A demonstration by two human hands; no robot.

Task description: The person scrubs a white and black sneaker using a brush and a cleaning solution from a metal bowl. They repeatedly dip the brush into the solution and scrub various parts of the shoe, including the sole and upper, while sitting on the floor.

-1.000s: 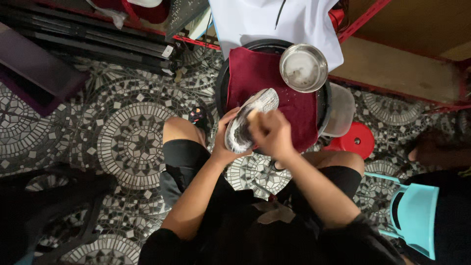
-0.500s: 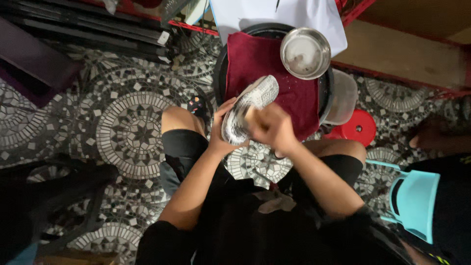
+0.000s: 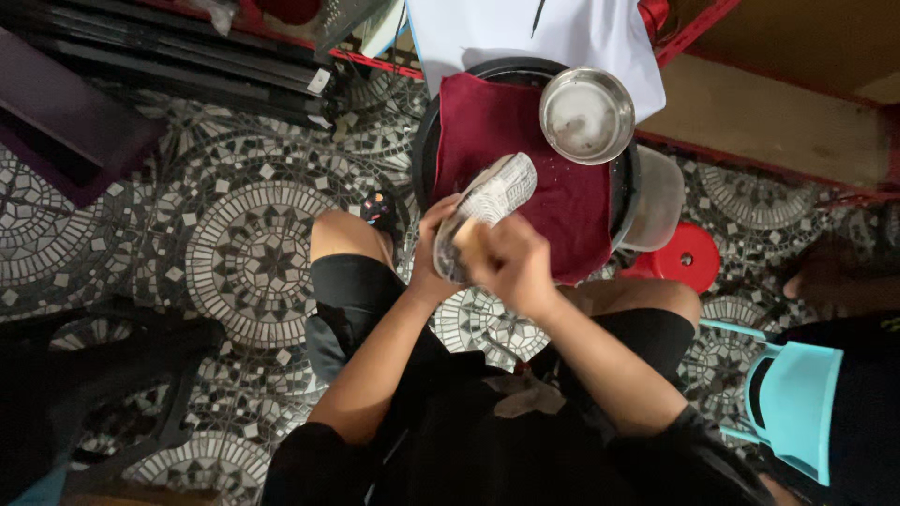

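A shoe with a pale patterned sole [image 3: 489,204] is turned sole-up, and my left hand [image 3: 431,245] holds it from its left side. My right hand [image 3: 511,267] is closed in a fist against the sole's near end; a small tan object shows between the fingers, too hidden to name. Both hands hover over the near edge of a dark red cloth [image 3: 525,150] spread on a round black tray [image 3: 424,150]. A steel bowl [image 3: 587,114] with a wet inside stands on the cloth's far right.
I sit above a mosaic tile floor [image 3: 244,253]. A red stool [image 3: 684,260] and a clear plastic tub [image 3: 656,199] lie right of the tray, a light blue plastic chair [image 3: 797,403] at far right, a white cloth [image 3: 525,33] beyond the tray.
The shoe and both hands stay together over the cloth's near edge; my right hand has shifted slightly along the sole. The view has tilted a little.
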